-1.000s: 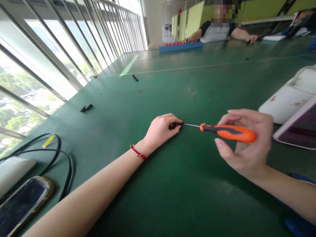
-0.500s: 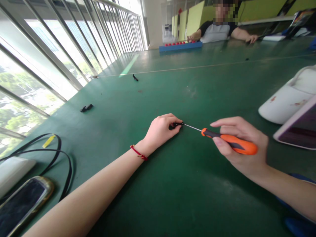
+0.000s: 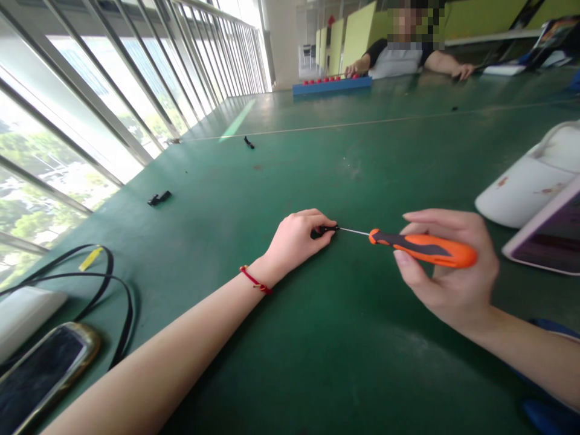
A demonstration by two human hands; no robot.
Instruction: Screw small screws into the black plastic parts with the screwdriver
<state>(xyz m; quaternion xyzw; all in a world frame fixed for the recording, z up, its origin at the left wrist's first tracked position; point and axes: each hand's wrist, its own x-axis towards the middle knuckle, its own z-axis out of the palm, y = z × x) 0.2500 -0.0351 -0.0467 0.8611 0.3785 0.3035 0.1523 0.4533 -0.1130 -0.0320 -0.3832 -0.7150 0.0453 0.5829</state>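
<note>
My left hand (image 3: 299,237), with a red bracelet (image 3: 255,280) at the wrist, rests on the green table (image 3: 281,362) and pinches a small black part (image 3: 323,230). The part shows between thumb and forefinger. An orange and dark grey screwdriver (image 3: 435,249) lies nearly level, its thin shaft pointing left with the tip at the part's right end. My right hand (image 3: 457,266) holds its handle loosely, thumb below and fingers raised and bent behind it.
Two black pieces (image 3: 158,198) (image 3: 249,142) lie further left. A phone (image 3: 45,374), a white box (image 3: 29,314) and black cable (image 3: 129,308) are at left. At right stand a white container (image 3: 525,181) and a screen (image 3: 553,235). A person (image 3: 399,59) sits opposite beside a blue rack (image 3: 333,86).
My right hand has shifted slightly right and its fingers have opened more around the handle. The screwdriver has swung closer to level. My left hand has hardly moved.
</note>
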